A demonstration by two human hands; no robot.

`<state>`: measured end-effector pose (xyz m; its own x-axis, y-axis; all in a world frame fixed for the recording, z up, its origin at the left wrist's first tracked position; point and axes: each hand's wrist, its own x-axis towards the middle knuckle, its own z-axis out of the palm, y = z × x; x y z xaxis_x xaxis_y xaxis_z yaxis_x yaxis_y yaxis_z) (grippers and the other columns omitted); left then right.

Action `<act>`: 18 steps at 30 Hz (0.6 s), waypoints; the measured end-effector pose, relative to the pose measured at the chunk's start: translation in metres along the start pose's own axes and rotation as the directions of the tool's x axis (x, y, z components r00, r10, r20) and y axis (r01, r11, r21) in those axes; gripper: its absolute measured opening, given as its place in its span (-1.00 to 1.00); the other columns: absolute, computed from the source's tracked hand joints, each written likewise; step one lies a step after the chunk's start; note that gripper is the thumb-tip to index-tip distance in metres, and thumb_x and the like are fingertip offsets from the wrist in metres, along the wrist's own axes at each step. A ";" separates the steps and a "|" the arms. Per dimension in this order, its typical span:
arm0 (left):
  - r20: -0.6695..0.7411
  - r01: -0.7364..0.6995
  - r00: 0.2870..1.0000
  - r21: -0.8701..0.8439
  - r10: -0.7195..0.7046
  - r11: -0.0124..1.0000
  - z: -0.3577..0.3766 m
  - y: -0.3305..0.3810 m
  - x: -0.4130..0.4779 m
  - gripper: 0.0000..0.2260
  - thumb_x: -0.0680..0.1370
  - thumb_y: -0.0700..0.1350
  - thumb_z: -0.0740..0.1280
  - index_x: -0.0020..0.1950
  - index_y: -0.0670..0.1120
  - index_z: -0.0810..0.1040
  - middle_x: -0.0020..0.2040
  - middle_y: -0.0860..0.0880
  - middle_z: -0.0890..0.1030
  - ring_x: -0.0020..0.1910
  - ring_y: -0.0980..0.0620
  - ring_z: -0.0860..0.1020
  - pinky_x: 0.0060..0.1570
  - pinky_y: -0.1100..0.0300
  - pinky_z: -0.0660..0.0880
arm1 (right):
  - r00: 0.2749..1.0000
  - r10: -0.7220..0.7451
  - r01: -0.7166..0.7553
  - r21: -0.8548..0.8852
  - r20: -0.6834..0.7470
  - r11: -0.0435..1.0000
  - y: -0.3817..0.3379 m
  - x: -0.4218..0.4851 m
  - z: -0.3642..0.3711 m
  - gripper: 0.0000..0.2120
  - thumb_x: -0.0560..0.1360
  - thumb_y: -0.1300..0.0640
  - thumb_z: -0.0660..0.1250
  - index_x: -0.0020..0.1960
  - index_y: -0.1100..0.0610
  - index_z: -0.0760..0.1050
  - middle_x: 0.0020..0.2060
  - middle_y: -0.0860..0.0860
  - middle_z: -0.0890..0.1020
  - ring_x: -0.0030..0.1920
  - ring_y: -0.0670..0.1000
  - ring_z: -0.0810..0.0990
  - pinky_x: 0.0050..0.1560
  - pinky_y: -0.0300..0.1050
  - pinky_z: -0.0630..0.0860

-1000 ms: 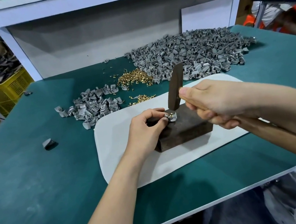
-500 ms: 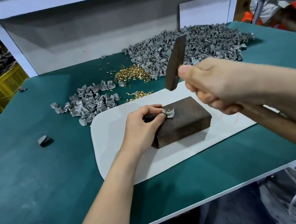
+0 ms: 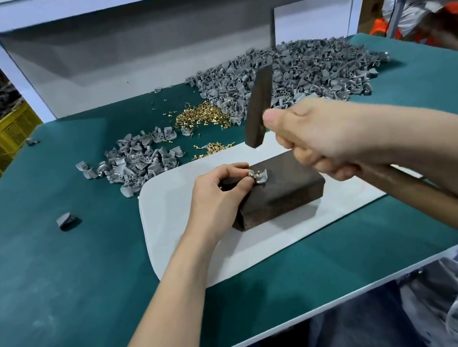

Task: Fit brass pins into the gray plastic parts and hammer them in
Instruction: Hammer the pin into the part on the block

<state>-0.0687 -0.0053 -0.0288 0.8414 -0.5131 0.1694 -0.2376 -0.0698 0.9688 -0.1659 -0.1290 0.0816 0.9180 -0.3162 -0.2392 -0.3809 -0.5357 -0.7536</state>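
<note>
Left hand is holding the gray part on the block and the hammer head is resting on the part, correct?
Not quite. In the head view the hammer head is raised above the block, not resting on the part. The left hand does hold the part on the block, and the right hand grips the handle.

A left hand (image 3: pixel 219 193) pinches a small gray part (image 3: pixel 259 177) on a dark block (image 3: pixel 291 193), which sits on a white mat (image 3: pixel 176 226) on the green bench (image 3: pixel 41 263). A right hand (image 3: pixel 327 139) grips a hammer (image 3: pixel 259 105), its head above the part, not touching it. Brass pins (image 3: pixel 200 116) lie heaped toward the far edge.
</note>
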 end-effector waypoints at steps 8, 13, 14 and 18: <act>-0.014 0.028 0.999 -0.035 -0.029 0.999 0.000 0.000 -0.001 -0.92 0.47 -0.29 0.41 -0.17 -0.15 0.66 0.03 0.00 0.66 -0.07 0.19 0.61 0.04 0.27 0.53 | 0.996 0.048 -0.051 0.044 0.071 0.998 0.015 0.015 -0.001 -0.61 0.62 -0.15 -0.02 -0.25 0.08 0.26 -0.61 -0.04 0.22 -0.69 -0.09 0.12 -0.60 -0.40 0.19; -0.043 0.032 0.998 -0.062 -0.034 0.998 0.001 -0.002 -0.002 -0.89 0.45 -0.25 0.44 -0.24 -0.08 0.66 -0.02 0.07 0.66 -0.05 0.25 0.60 0.09 0.30 0.49 | 0.985 0.091 -0.157 0.522 0.150 0.839 0.045 0.042 -0.016 -0.64 0.64 -0.11 0.01 -0.20 0.12 0.26 -0.61 -0.07 0.21 -0.73 -0.16 0.10 -0.70 -0.45 0.09; -0.039 0.035 0.999 -0.064 -0.037 0.997 0.002 -0.002 -0.002 -0.89 0.45 -0.25 0.44 -0.24 -0.07 0.66 -0.03 0.09 0.66 -0.07 0.26 0.60 0.08 0.32 0.49 | 0.982 0.093 -0.176 0.605 0.167 0.777 0.051 0.047 -0.022 -0.62 0.64 -0.12 0.01 -0.20 0.12 0.26 -0.62 -0.07 0.21 -0.73 -0.17 0.10 -0.72 -0.45 0.09; -0.037 0.046 0.998 -0.063 -0.048 0.997 0.003 -0.002 -0.001 -0.92 0.45 -0.25 0.45 -0.23 -0.10 0.66 -0.03 0.07 0.66 -0.09 0.28 0.59 0.06 0.38 0.47 | 0.958 0.060 -0.255 0.737 0.280 0.626 0.073 0.072 -0.033 -0.60 0.63 -0.13 0.00 -0.23 0.14 0.27 -0.63 -0.08 0.19 -0.75 -0.19 0.11 -0.78 -0.42 0.07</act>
<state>-0.0706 -0.0072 -0.0310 0.8690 -0.4775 0.1293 -0.1679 -0.0388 0.9850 -0.1309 -0.2167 0.0295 0.8875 -0.1162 -0.4458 -0.3909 0.3220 -0.8622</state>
